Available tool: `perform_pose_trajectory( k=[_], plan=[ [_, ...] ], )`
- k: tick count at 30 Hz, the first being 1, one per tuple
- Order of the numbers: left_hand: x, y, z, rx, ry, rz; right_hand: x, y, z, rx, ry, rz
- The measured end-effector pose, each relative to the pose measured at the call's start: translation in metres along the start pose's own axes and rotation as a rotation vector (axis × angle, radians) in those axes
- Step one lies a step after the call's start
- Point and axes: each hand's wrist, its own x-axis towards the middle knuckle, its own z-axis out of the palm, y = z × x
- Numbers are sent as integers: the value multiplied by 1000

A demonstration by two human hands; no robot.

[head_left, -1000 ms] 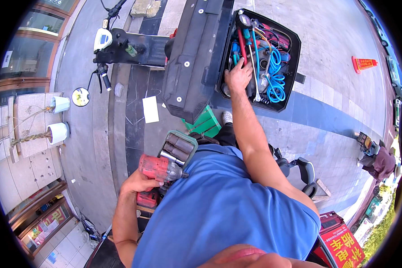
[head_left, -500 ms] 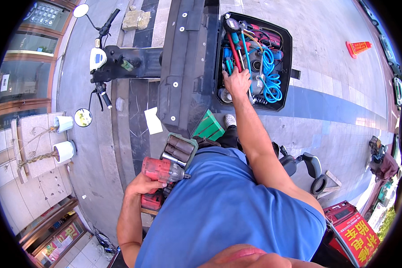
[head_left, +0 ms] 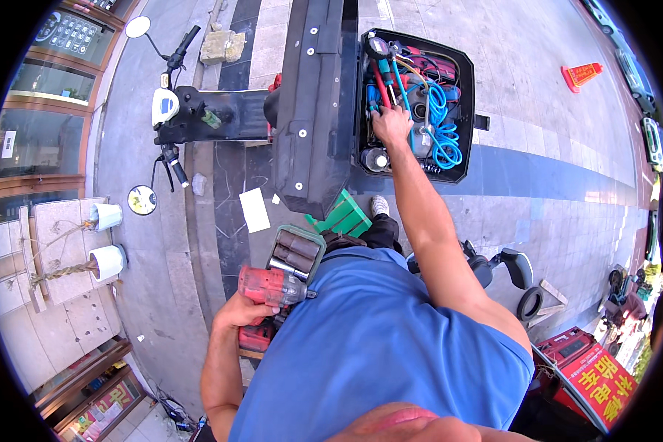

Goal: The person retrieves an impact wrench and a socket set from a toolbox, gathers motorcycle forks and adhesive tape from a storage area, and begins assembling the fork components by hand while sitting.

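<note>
Right hand (head_left: 393, 127) moved clear of jar (head_left: 376, 159), so now at red handle (head_left: 382, 93), half-curled, hold unclear; left hand (head_left: 237, 311) clasps impact wrench (head_left: 262, 286).

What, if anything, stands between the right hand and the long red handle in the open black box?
Nothing visible: the right hand is inside the open black box, at the near end of the long red handle. The coiled blue hose lies off to the right.
</note>
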Motion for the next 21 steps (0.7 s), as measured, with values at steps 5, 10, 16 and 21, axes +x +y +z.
perform_pose_trajectory(
  k=[5, 10, 16, 21],
  plan=[
    [1, 1, 13, 24, 7, 3, -32, 35, -34, 248, 56, -252],
    [11, 10, 31, -23, 58, -8, -23, 102, -93, 356, 315, -167],
    [33, 12, 42, 12, -7, -47, 88, 204, -81, 226, 85, 31],
    [42, 22, 61, 12, -27, 2, 87, 221, -65, 209, 169, -102]
  ],
)
